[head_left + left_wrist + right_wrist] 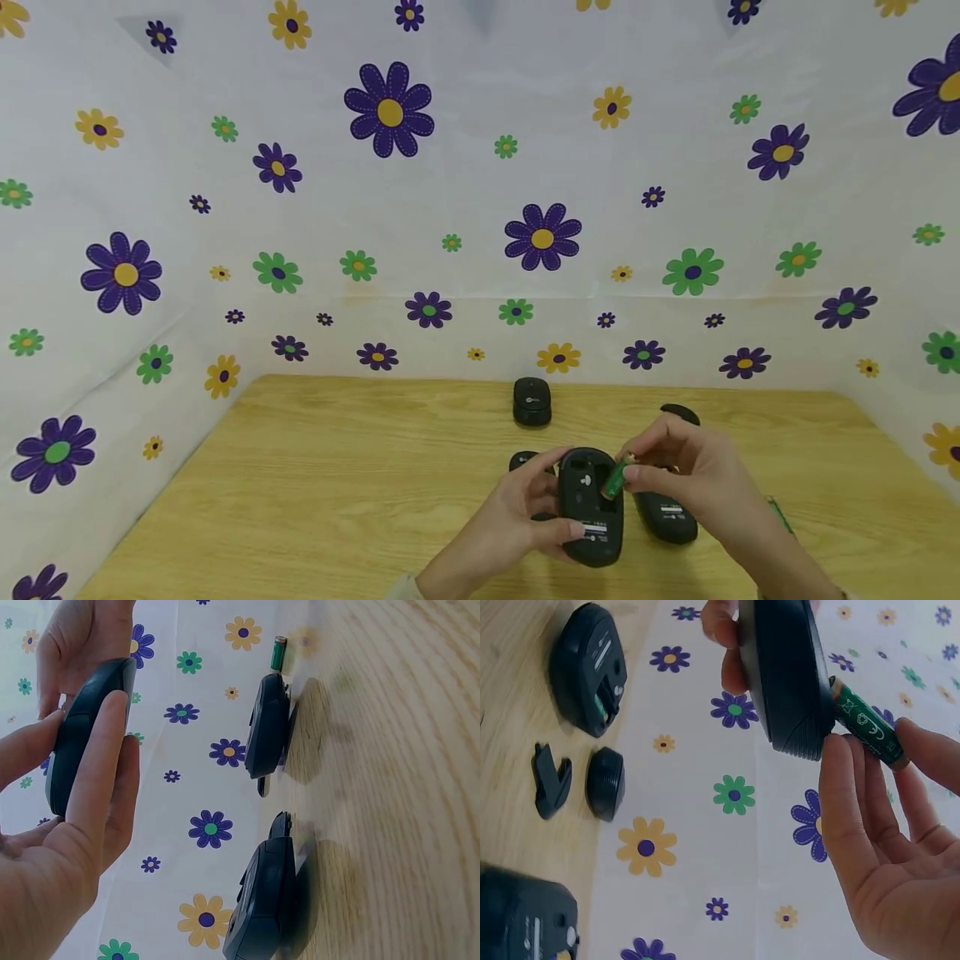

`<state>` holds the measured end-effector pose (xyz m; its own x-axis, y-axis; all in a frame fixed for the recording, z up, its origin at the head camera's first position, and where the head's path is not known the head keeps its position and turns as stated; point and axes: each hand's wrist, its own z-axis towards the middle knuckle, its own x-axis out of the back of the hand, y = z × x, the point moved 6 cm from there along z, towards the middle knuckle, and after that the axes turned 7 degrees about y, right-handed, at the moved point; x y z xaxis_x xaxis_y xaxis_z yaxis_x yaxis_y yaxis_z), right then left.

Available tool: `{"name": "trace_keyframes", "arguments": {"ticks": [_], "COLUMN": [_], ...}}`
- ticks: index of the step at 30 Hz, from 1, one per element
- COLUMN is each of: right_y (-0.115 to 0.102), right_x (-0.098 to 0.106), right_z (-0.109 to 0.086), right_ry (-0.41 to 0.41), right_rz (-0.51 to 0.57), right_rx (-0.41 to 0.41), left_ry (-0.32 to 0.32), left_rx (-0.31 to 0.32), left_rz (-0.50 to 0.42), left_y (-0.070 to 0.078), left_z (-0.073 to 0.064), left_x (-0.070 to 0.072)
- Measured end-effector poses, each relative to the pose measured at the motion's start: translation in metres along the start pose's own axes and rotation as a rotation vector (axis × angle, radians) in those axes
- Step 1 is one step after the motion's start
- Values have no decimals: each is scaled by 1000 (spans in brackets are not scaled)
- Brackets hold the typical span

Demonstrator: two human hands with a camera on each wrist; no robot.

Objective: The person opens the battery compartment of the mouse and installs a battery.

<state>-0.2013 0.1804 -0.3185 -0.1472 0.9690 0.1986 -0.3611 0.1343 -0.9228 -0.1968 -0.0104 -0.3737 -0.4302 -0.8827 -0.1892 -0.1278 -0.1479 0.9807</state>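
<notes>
A black computer mouse [592, 550] is in my left hand [498, 521], fingers behind it and thumb across its label. Its underside faces the head camera, with the battery compartment uncovered. My right hand [701, 475] pinches a green battery [617, 477] between thumb and fingers. The battery slants, its lower end at the compartment opening. In the right wrist view the same battery [866, 721] sticks out past the mouse's edge [787, 675]. From the left wrist view the mouse [84, 724] appears side-on, hiding the compartment.
On the wooden table, a second mouse [670, 521] lies underside up; a green battery shows in its compartment [600, 709]. Another mouse [532, 402] stands at the back, and one [521, 458] is partly behind my left hand. A loose battery [780, 515] and a black cover [551, 781] lie nearby.
</notes>
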Motion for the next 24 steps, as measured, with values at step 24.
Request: {"name": "trace_keyframes", "arguments": {"ticks": [24], "right_y": [-10], "right_x": [-16], "right_z": [-3], "right_ry": [96], "right_rz": [-374], "right_rx": [76], "left_ry": [27], "left_rx": [11], "left_rz": [3], "left_y": [0], "left_z": [-1], "left_x": [1]}}
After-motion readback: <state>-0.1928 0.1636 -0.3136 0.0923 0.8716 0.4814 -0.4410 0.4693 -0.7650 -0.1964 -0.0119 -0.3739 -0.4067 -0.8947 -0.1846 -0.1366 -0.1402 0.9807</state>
